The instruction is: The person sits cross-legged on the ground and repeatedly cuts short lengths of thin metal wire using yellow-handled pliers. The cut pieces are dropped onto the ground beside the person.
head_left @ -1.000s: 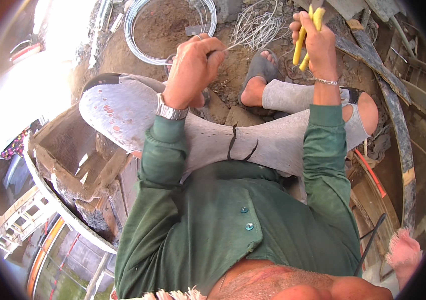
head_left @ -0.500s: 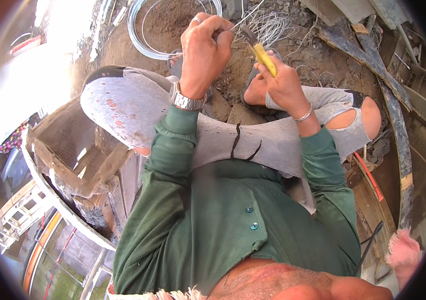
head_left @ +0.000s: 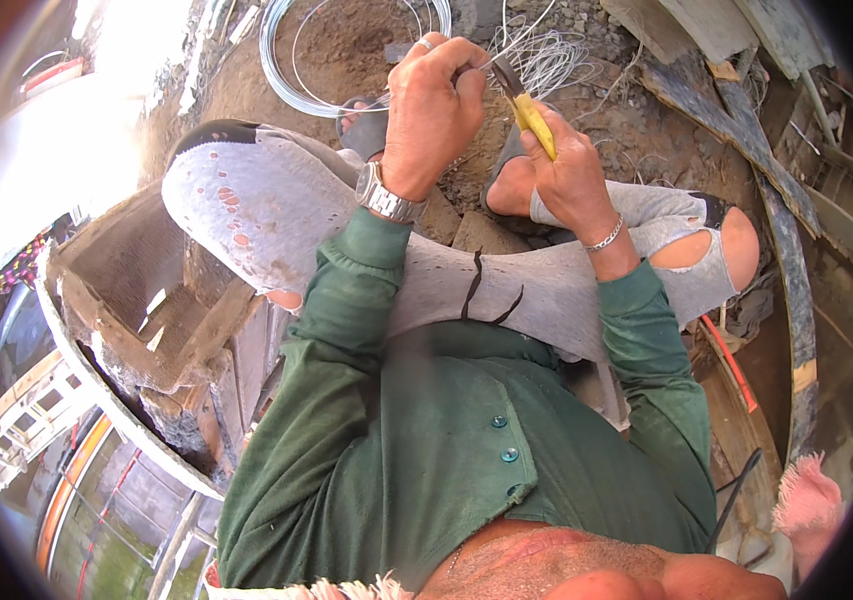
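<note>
My left hand, with a metal watch on its wrist, is closed and pinches a thin wire whose free end rises to the upper right. My right hand grips pliers by their yellow handles. The dark jaws of the pliers meet the wire just right of my left fingertips; whether they are tight on it cannot be seen. On the ground beyond my left hand lies a coil of shiny wire. Behind the pliers is a loose heap of wire pieces.
Dark wooden boards lie on the right, with more planks at the upper right. At left stands a dirty wooden box. My sandalled foot is near the coil. A red rod rests beside my right knee.
Both hands have moved a little. My left hand has shifted right and slightly down, closer to the pliers, still with the wire. The pliers' jaws have come down slightly.
</note>
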A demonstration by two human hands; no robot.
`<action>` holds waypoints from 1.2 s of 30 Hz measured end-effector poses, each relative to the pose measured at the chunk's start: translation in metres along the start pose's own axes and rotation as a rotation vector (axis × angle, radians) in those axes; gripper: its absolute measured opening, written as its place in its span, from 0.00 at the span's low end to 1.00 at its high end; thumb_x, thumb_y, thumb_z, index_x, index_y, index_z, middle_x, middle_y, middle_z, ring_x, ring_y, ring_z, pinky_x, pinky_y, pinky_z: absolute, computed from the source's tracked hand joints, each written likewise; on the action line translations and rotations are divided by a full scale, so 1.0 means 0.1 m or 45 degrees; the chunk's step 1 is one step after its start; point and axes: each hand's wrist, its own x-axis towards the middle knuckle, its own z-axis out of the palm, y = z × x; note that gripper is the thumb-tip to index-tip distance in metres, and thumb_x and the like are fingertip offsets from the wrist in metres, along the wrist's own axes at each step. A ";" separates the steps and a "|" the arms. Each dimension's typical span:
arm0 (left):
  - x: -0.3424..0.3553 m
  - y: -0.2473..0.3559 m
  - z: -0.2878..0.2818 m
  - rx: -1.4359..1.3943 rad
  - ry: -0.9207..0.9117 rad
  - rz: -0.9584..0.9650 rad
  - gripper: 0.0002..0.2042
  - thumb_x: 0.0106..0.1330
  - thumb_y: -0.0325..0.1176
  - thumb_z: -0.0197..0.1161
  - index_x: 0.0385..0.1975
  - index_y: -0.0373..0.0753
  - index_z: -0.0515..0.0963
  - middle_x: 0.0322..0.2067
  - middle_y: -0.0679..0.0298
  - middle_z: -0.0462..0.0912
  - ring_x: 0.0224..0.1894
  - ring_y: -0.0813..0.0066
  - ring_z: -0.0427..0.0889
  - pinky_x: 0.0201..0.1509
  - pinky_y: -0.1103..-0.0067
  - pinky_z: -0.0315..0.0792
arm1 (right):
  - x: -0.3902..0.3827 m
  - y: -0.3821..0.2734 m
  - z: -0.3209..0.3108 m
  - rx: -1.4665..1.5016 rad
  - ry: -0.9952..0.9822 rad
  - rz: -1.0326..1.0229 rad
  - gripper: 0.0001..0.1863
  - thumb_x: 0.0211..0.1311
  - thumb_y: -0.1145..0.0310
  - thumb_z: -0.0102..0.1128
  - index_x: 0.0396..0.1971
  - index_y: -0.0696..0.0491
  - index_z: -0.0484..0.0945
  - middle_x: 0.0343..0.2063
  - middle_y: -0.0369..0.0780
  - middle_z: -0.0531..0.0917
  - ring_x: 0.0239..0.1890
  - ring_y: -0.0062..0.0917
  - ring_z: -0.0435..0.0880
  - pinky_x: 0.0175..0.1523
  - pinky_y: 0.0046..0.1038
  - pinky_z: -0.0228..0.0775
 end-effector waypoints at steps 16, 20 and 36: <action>-0.12 0.02 0.17 -0.207 -0.078 -0.081 0.01 0.56 0.23 0.65 0.27 0.35 0.82 0.27 0.56 0.82 0.32 0.56 0.83 0.36 0.66 0.75 | 0.09 0.02 -0.04 0.001 0.097 0.012 0.16 0.72 0.64 0.63 0.54 0.55 0.78 0.40 0.49 0.84 0.44 0.45 0.85 0.43 0.41 0.77; -0.15 -0.02 0.18 -0.213 -0.122 -0.155 0.03 0.57 0.24 0.66 0.30 0.36 0.84 0.27 0.58 0.83 0.28 0.67 0.82 0.33 0.72 0.74 | 0.16 0.09 -0.04 -0.016 -0.161 0.347 0.19 0.68 0.53 0.68 0.40 0.57 0.81 0.30 0.49 0.84 0.38 0.46 0.86 0.41 0.43 0.76; -0.08 -0.20 0.11 0.144 -0.174 -0.069 0.03 0.60 0.27 0.64 0.28 0.36 0.83 0.29 0.53 0.82 0.36 0.49 0.83 0.42 0.60 0.76 | 0.53 0.74 0.17 -0.547 -0.454 0.635 0.25 0.67 0.47 0.63 0.39 0.57 0.86 0.38 0.57 0.87 0.45 0.53 0.87 0.49 0.49 0.78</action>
